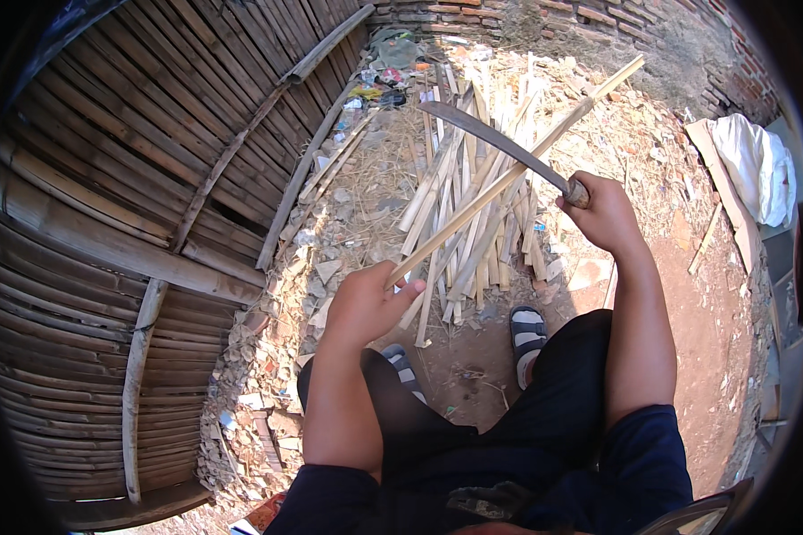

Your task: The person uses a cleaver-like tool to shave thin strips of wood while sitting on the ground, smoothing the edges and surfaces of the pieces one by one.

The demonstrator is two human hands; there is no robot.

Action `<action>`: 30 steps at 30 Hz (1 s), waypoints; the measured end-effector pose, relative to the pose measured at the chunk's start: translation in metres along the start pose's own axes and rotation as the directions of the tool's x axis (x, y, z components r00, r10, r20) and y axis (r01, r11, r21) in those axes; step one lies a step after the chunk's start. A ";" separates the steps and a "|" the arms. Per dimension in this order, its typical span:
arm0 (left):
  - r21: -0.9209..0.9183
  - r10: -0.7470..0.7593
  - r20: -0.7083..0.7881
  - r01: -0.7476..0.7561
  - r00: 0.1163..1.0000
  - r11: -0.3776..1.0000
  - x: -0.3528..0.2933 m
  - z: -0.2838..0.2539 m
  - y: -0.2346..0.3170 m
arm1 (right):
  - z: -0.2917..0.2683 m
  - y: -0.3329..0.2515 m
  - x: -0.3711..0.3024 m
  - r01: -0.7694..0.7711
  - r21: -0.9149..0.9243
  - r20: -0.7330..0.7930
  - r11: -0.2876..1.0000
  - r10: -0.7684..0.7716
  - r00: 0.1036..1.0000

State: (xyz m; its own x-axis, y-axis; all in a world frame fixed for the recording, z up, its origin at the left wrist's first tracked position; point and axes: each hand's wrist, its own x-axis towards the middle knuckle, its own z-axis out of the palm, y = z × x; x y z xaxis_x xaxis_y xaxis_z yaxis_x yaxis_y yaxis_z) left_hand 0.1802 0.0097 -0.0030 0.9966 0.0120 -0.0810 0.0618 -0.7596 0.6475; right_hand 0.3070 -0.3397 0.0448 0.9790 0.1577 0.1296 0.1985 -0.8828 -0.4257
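My left hand is closed round the near end of a long bamboo strip. The strip slants up and away to the right, over a heap of split bamboo strips on the ground. In my right hand is the wooden handle of a machete. Its dark, curved blade points to the far left and crosses over the held strip. From this view I cannot tell whether blade and strip touch.
A bamboo slat wall rises along the left. At the back stands a brick wall. Rubble and litter cover the ground. On the right a white sack lies by a brown board. My sandalled feet are near the heap.
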 end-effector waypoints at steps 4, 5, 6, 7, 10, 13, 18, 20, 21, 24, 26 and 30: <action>-0.013 0.018 -0.014 -0.018 1.000 1.000 0.000 0.003 -0.003 | 0.006 -0.025 -0.007 0.150 -0.085 0.130 0.985 -0.138 0.982; -0.018 0.014 -0.014 -0.014 1.000 1.000 0.000 0.002 -0.004 | 0.010 -0.027 -0.008 0.212 -0.108 0.139 0.971 -0.196 0.971; -0.023 0.009 -0.015 -0.010 1.000 1.000 -0.001 0.002 -0.004 | 0.012 -0.029 -0.008 0.273 -0.132 0.150 0.953 -0.253 0.956; -0.023 0.007 -0.016 -0.008 1.000 1.000 -0.001 0.002 -0.004 | 0.011 -0.030 -0.007 0.236 -0.113 0.141 0.965 -0.219 0.965; -0.031 0.021 -0.033 -0.022 0.999 0.999 -0.002 0.001 -0.005 | 0.001 -0.022 -0.001 0.100 -0.045 0.128 0.994 -0.093 0.987; -0.018 0.060 -0.053 -0.061 0.997 0.998 0.000 0.004 -0.007 | 0.001 0.007 0.007 -0.017 0.038 0.005 0.999 0.017 1.000; 0.019 0.044 -0.041 -0.043 0.998 0.999 0.002 0.005 -0.006 | 0.003 0.000 0.003 -0.032 0.002 0.058 1.000 0.031 0.998; 0.015 0.018 -0.018 -0.018 1.000 1.000 0.002 0.003 -0.002 | 0.000 -0.015 0.000 -0.003 -0.033 0.155 0.999 0.008 0.988; 0.014 0.007 -0.005 -0.007 1.000 1.000 0.002 0.003 -0.001 | 0.005 -0.018 -0.003 0.071 -0.045 0.140 0.996 -0.064 0.988; -0.004 0.009 -0.015 -0.009 1.000 1.000 0.001 0.005 -0.004 | 0.015 -0.026 -0.006 0.220 -0.064 0.145 0.973 -0.209 0.967; -0.018 0.024 -0.029 -0.025 0.999 1.000 0.000 0.003 -0.004 | 0.009 -0.028 -0.006 0.193 -0.073 0.159 0.978 -0.180 0.971; -0.030 0.036 -0.032 -0.037 0.999 0.999 -0.001 0.000 -0.002 | 0.002 -0.009 0.010 -0.064 0.043 0.135 0.997 0.057 0.989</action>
State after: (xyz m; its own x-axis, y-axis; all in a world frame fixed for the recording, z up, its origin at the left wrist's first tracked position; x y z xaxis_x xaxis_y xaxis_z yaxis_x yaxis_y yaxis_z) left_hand 0.1789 0.0110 -0.0042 0.9994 0.0060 -0.0333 0.0269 -0.7394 0.6727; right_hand 0.3152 -0.3295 0.0486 0.9861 0.1650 -0.0171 0.1376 -0.8714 -0.4708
